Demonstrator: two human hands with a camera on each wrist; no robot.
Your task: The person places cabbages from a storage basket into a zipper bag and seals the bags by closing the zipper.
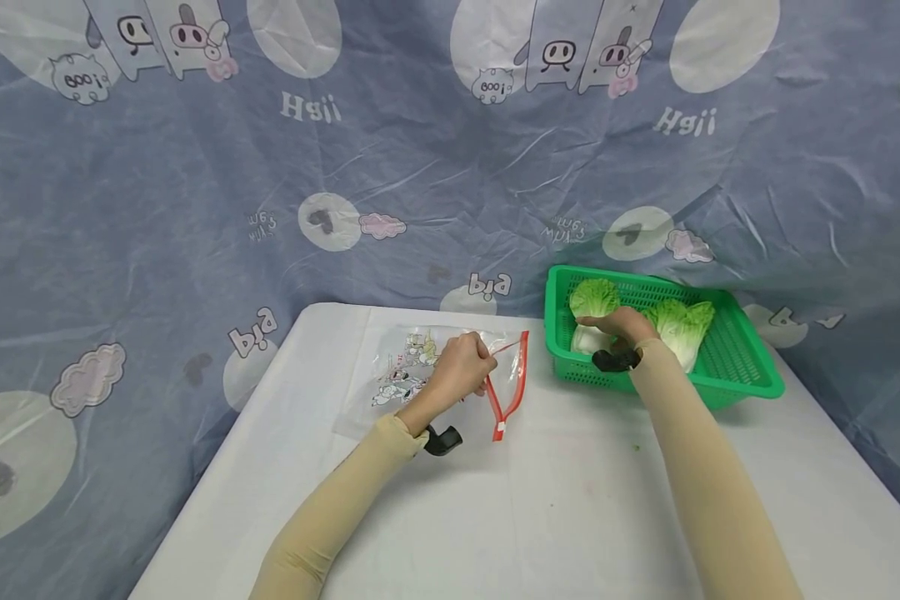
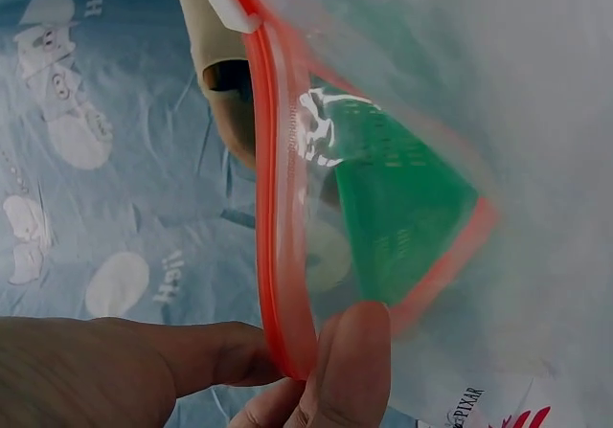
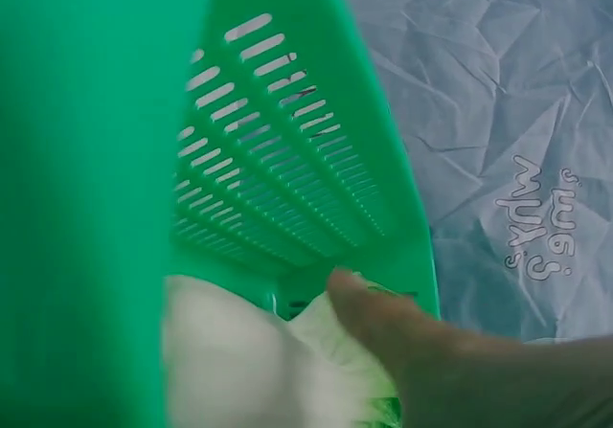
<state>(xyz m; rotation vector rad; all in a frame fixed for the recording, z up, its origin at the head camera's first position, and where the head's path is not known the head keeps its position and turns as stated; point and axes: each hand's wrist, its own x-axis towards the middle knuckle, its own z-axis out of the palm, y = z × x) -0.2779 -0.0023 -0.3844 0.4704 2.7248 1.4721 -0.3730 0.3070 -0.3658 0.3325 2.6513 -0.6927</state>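
Observation:
My left hand [image 1: 461, 367] pinches the red zip edge [image 2: 273, 208] of a clear printed zip bag [image 1: 393, 375] that lies on the table. The bag's mouth gapes, and its white slider [image 1: 501, 427] sits at the near end. Inside the green basket [image 1: 742, 390], my right hand [image 1: 624, 325] grips a napa cabbage [image 1: 594, 297]. Its thumb [image 3: 359, 299] crosses the cabbage's middle, while the other fingers curl down out of sight. The white base [image 1: 591, 340] shows below the hand. Another napa cabbage [image 1: 686, 329] lies to the right, partly behind the wrist.
The basket stands at the back right of the white table [image 1: 540, 517], against a grey-blue printed cloth [image 1: 420, 150] hanging behind. Its slotted wall [image 3: 287, 131] rises beside the right hand. A small green scrap [image 1: 636, 447] lies in front of the basket.

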